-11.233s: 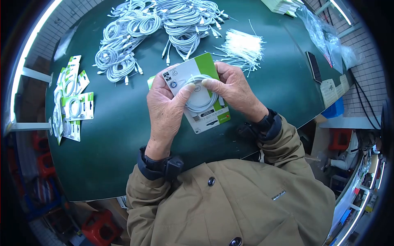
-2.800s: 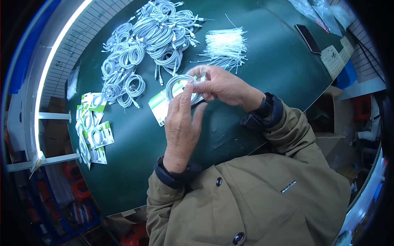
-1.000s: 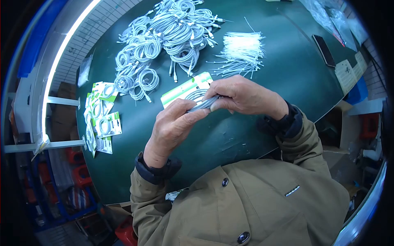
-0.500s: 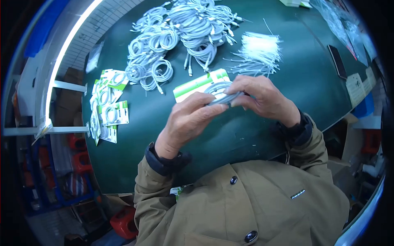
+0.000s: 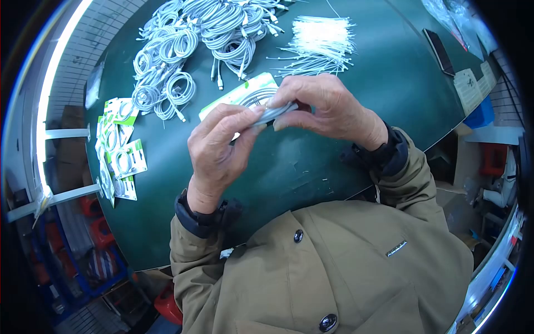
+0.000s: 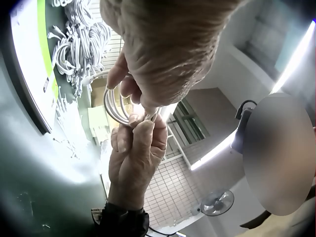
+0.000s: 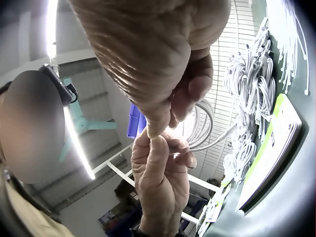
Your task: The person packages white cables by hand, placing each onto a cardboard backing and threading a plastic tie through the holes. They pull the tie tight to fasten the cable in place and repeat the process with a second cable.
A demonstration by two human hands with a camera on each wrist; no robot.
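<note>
My left hand (image 5: 222, 139) and right hand (image 5: 331, 108) face each other over the table, both pinching the near side of a coiled light-grey USB cable (image 5: 255, 98). In the right wrist view the thumbs meet, and the loops of the coil (image 7: 207, 121) stand out beyond the fingers. From the left wrist the coil (image 6: 114, 104) hangs between the hands, its bound spot hidden by fingertips. Behind the hands lies a stack of green-and-white packaging cards (image 5: 231, 96), seen thick-edged in the right wrist view.
A large heap of coiled cables (image 5: 222, 28) covers the back of the table. Right of it lie white cable ties (image 5: 318, 44). Several carded cables (image 5: 119, 145) overlap at the left. A phone (image 5: 439, 51), printed paper (image 5: 470, 86) and plastic bags (image 5: 453, 25) lie at the right.
Earlier, both hands held a cable on its card; later a loose coil, with the left fingers straight. Over the last second both hands keep pinching the coil's near side as the head view shifts.
</note>
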